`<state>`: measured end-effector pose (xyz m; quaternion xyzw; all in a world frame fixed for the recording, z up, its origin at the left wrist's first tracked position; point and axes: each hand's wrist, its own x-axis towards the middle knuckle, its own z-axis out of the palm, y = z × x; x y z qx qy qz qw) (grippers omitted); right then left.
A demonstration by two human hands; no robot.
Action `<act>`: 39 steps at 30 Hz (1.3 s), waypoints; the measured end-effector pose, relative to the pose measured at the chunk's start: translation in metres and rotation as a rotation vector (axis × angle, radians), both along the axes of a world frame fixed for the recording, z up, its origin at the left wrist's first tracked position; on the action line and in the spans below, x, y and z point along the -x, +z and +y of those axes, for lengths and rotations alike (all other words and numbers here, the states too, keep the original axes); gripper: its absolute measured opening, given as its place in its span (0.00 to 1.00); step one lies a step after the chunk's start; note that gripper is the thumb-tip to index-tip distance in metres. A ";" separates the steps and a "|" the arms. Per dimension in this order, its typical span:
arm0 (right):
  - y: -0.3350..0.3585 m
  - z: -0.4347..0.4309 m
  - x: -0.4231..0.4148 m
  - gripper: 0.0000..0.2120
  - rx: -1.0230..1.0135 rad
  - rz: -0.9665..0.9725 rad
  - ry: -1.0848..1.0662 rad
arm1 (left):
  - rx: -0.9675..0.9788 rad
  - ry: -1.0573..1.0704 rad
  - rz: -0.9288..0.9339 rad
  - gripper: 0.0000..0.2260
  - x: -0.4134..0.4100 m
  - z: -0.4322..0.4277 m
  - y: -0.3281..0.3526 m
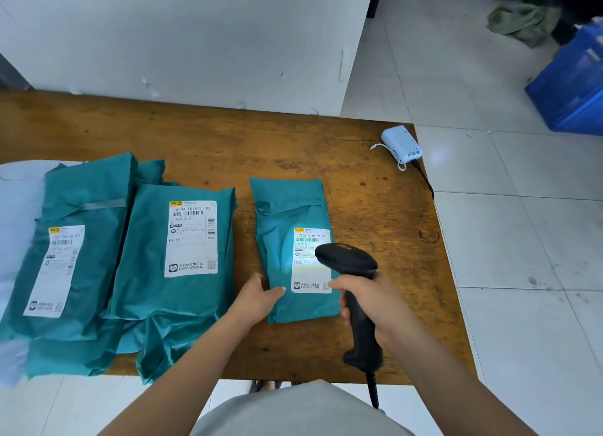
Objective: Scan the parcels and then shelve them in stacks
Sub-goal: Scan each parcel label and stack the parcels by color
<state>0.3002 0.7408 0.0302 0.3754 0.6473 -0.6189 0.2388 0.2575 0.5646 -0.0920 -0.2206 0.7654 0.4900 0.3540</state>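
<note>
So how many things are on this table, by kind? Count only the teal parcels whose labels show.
Teal parcels with labels showing: 3, the left parcel, the middle parcel and the right parcel; more lie beneath the first two, too hidden to count.
Black scanner: 1
Small white device: 1
Pale wrapping at far left: blurred, not counted.
Total: 5
</note>
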 end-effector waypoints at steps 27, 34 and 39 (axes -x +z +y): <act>-0.007 0.010 0.006 0.06 -0.034 0.002 0.038 | -0.040 0.049 -0.048 0.21 0.009 0.001 0.000; -0.015 0.016 0.007 0.05 -0.063 -0.003 0.054 | -0.081 0.133 -0.067 0.24 0.014 0.006 -0.002; -0.035 0.026 0.011 0.09 -0.223 0.036 0.060 | -0.097 0.180 0.027 0.18 0.020 0.021 0.001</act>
